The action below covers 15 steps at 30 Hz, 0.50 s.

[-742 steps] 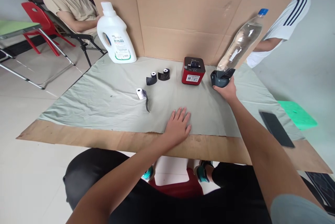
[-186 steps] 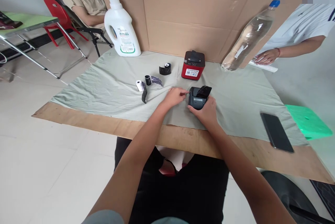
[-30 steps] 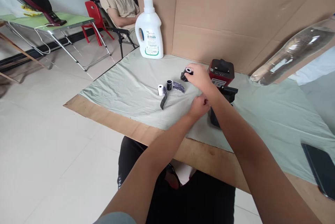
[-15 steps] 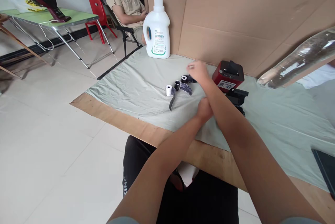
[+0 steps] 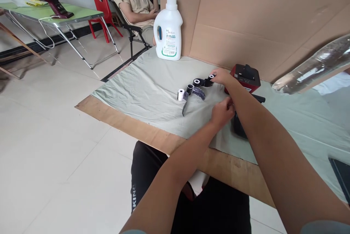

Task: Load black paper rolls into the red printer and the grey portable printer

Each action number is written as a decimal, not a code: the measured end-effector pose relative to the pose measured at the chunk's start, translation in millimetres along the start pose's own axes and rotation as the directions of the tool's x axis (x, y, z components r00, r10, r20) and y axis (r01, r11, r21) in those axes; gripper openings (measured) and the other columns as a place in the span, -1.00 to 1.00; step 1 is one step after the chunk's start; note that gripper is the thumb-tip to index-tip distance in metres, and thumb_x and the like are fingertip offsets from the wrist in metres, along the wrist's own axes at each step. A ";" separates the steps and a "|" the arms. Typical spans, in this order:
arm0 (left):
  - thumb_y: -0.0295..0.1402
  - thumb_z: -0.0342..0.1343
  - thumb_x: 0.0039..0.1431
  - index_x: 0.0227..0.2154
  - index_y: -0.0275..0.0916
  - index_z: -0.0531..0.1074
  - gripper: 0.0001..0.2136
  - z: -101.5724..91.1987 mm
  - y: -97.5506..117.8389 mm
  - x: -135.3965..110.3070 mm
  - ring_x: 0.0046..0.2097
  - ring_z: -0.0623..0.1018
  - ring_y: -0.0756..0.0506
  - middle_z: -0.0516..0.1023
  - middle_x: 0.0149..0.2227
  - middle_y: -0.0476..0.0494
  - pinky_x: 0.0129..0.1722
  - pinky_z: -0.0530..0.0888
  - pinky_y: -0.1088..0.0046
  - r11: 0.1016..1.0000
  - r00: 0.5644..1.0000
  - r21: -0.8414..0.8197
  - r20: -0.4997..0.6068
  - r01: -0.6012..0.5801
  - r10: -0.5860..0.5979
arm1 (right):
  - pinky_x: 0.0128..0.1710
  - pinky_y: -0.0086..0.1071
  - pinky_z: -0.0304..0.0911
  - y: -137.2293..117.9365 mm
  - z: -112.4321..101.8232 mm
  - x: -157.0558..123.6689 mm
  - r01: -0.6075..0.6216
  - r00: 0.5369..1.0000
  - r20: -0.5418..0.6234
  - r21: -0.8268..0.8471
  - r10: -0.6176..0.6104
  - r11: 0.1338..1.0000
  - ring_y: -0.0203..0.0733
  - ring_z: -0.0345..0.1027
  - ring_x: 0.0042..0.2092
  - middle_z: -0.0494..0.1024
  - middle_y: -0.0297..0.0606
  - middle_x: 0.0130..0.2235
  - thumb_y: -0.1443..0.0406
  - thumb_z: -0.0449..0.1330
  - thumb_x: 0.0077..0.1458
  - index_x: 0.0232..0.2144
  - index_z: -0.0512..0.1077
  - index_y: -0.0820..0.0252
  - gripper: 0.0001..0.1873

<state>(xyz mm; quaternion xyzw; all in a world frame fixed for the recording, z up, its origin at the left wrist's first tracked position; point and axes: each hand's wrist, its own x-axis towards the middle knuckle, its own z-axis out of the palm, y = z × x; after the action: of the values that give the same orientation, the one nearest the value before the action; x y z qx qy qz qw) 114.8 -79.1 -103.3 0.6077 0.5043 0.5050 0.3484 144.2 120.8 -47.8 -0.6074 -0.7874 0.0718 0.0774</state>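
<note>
My right hand [image 5: 222, 76] pinches a small black roll with a white core [image 5: 211, 77] just above the cloth, left of a red and black box-shaped device [image 5: 247, 77]. To its left stand a second black roll with a white core [image 5: 196, 82], a dark roll [image 5: 189, 88] with a crinkled dark strip, and a white roll [image 5: 181, 94] with a dark strip trailing toward me. Below my right forearm, my left hand [image 5: 222, 112] is closed with curled fingers. What it holds, if anything, is hidden. Beside it lies a black object [image 5: 238, 127], partly covered by my right arm.
A white detergent bottle [image 5: 168, 31] stands at the back of the cloth [image 5: 153, 91], before a cardboard wall [image 5: 232, 18]. A dark flat device [image 5: 340, 175] lies at the right edge. Beyond the table, a person [image 5: 135, 2] sits near a red chair [image 5: 102, 7].
My right hand has come down beside the rolls and now holds one. My left hand has shifted right, next to the black object. The view has turned slightly.
</note>
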 end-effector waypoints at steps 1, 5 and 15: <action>-0.53 0.02 0.28 -0.31 -0.17 0.45 -0.84 -0.3 0.3 0.0 -0.30 0.53 -0.09 0.64 -0.30 -0.08 -0.31 0.38 0.39 1.000 1.000 0.007 -0.007 0.001 -0.001 | 0.00 -0.19 0.43 1.5 1.7 1.8 -0.005 1.000 0.005 -0.039 0.005 0.999 0.06 0.56 -0.07 0.70 -0.16 -0.12 0.35 0.40 -0.05 -0.15 0.67 0.15 -0.67; -0.50 0.02 0.28 -0.29 -0.17 0.51 -0.83 -0.7 1.5 -0.7 -0.32 0.53 -0.10 0.64 -0.33 -0.10 -0.33 0.37 0.38 0.999 1.000 0.049 0.004 0.009 -0.009 | -0.01 -0.16 0.42 9.6 7.5 -2.5 -0.024 0.999 -0.044 -0.069 0.021 0.997 0.08 0.52 -0.04 0.67 -0.11 -0.06 0.33 0.39 -0.01 -0.12 0.64 0.13 -0.67; -0.52 0.04 0.24 -0.26 -0.21 0.57 -0.79 2.9 -3.3 -0.6 -0.31 0.55 -0.11 0.67 -0.30 -0.13 -0.34 0.38 0.37 0.999 1.000 0.038 0.015 0.026 -0.027 | 0.10 -0.07 0.37 11.8 22.4 -8.7 0.197 0.972 -0.128 0.000 -0.196 0.980 0.14 0.44 0.11 0.63 -0.14 0.08 0.32 0.31 0.07 -0.01 0.64 0.06 -0.61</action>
<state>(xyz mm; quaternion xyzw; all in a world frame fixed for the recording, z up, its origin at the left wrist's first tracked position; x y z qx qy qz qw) 116.8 -78.6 -107.3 0.6114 0.5190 0.4858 0.3475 152.9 114.9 -72.4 -0.5293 -0.8366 0.0301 0.1379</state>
